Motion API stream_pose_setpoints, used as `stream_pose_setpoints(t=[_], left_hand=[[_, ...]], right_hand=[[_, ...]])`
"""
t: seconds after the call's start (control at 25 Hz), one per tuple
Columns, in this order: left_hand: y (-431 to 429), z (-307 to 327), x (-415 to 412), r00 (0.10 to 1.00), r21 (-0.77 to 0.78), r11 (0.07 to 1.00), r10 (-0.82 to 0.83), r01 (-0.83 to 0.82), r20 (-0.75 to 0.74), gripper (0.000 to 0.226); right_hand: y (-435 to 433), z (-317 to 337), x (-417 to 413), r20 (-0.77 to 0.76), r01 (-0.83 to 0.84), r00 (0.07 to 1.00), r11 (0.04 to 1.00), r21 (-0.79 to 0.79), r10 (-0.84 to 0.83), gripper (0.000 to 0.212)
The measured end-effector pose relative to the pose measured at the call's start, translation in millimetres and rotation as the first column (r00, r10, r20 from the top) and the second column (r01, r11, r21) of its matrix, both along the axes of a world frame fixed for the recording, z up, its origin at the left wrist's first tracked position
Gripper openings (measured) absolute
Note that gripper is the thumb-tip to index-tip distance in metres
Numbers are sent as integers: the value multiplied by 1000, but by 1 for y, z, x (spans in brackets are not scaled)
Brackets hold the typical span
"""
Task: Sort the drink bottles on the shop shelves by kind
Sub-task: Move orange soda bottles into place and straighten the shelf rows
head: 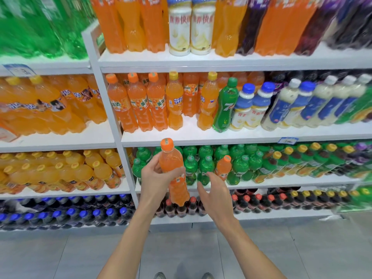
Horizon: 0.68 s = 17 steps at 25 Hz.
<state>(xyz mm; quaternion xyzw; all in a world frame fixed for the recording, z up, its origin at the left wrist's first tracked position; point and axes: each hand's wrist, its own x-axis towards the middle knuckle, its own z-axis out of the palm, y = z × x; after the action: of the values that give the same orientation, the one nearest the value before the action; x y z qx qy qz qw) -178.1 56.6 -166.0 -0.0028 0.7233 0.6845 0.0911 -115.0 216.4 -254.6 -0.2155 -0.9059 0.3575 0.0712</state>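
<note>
My left hand grips an orange soda bottle with an orange cap, held upright in front of the green-bottle shelf. My right hand hovers just right of it with fingers spread and relaxed, holding nothing. A second orange-capped orange bottle stands among the green bottles on that shelf. On the shelf above, three matching orange bottles stand at the left, beside yellow-capped orange bottles, a green 7up bottle and white milk-drink bottles.
A white upright post divides the left bay of orange bottles from the right bay. Dark cola bottles fill the bottom shelf, blue-capped ones at left. Grey tiled floor lies below, with my shoe tips at the bottom edge.
</note>
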Motion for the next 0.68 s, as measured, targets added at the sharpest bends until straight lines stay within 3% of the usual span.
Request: stream_pose_setpoints(t=[0.24, 0.44, 0.68], left_hand=[[15, 20, 3, 998, 30, 999, 37, -36, -55, 43], [14, 26, 2, 995, 12, 999, 48, -48, -86, 40], [5, 27, -29, 997, -4, 1000, 9, -9, -83, 46]], right_hand=[[25, 33, -14, -18, -53, 998, 999, -2, 53, 61], [42, 58, -27, 2, -58, 998, 990, -128, 59, 68], [37, 78, -76, -78, -44, 997, 972, -232, 27, 69]])
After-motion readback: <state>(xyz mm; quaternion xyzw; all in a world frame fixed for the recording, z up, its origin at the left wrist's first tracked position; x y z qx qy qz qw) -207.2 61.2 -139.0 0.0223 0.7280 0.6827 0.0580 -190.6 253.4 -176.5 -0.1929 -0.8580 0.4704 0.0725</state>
